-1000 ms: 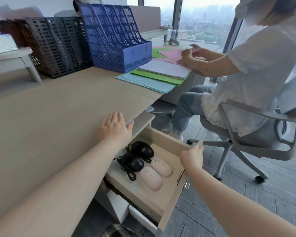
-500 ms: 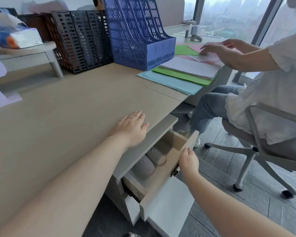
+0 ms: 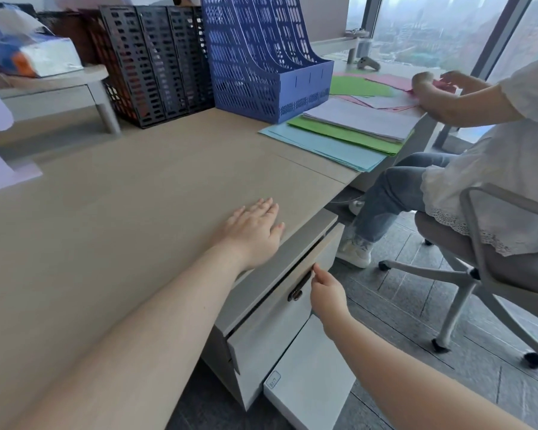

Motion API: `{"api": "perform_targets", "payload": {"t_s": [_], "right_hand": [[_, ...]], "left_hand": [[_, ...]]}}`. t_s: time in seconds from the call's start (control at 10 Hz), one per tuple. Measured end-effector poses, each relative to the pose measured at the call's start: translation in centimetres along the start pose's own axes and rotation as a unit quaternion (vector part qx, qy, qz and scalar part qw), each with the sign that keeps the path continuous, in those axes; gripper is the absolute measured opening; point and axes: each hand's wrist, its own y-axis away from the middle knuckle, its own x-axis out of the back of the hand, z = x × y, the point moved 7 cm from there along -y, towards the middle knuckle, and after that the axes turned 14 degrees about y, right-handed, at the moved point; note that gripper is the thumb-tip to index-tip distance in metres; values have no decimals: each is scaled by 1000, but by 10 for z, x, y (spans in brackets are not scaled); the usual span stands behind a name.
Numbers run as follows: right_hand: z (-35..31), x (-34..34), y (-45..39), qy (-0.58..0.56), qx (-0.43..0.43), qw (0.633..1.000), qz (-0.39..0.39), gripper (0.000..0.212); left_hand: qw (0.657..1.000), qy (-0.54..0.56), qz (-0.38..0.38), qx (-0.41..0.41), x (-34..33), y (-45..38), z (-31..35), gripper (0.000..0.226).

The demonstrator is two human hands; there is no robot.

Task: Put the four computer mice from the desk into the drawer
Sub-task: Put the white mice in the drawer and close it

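The drawer (image 3: 320, 259) under the desk edge is closed, its pale front flush with the cabinet and a dark handle (image 3: 298, 288) on it. No computer mice show; they are hidden inside the drawer. My left hand (image 3: 255, 234) lies flat and open on the wooden desk (image 3: 137, 206) just above the drawer. My right hand (image 3: 326, 294) hovers at the drawer front beside the handle, fingertips touching or nearly touching the panel, holding nothing.
A blue file rack (image 3: 261, 54) and black file racks (image 3: 156, 60) stand at the desk's back. Coloured paper sheets (image 3: 339, 135) lie at the right. A person on a grey office chair (image 3: 491, 259) sits close to the right. A white box (image 3: 311, 377) sits on the floor below the drawer.
The drawer went from wide open with the mice visible to fully closed, pushed in by my right hand. My left hand stayed flat on the desk.
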Motion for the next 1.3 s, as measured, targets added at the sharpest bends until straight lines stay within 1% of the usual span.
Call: {"api": "perform_targets", "payload": {"t_s": [0.1,0.4,0.5,0.6,0.7,0.8,0.9,1.0,1.1,1.2,1.3], "right_hand": [[-9,-10,0,41,15,999,-17,56],[-18,-20,-4,95,43,994,-11,64],[-24,-18,-5,172,71,982,-13,58],[-25,-17,-7,238,100,965,-39,59],[-25,-12,-8,292,120,947,-55,67],[-26,-5,-7,342,136,928,-59,65],[-26,3,-3,365,156,915,-73,59],[-24,22,4,317,134,934,-98,46],[-29,56,30,317,129,932,-118,34],[-50,103,82,227,166,953,-114,25],[-95,163,153,76,277,956,-64,25]], "left_hand": [[1000,-1,0,-3,-1,0,0,54],[1000,-5,6,-5,0,0,1,53],[1000,-8,7,-2,-1,0,0,53],[1000,-11,6,3,0,1,1,53],[1000,-10,4,3,0,2,1,53],[1000,-8,3,2,-1,2,1,54],[1000,-8,3,2,0,2,1,53],[1000,-8,4,3,1,3,1,53],[1000,-4,7,3,1,5,2,53],[1000,-4,10,1,2,5,2,53],[1000,5,16,-1,3,6,3,53]]}}
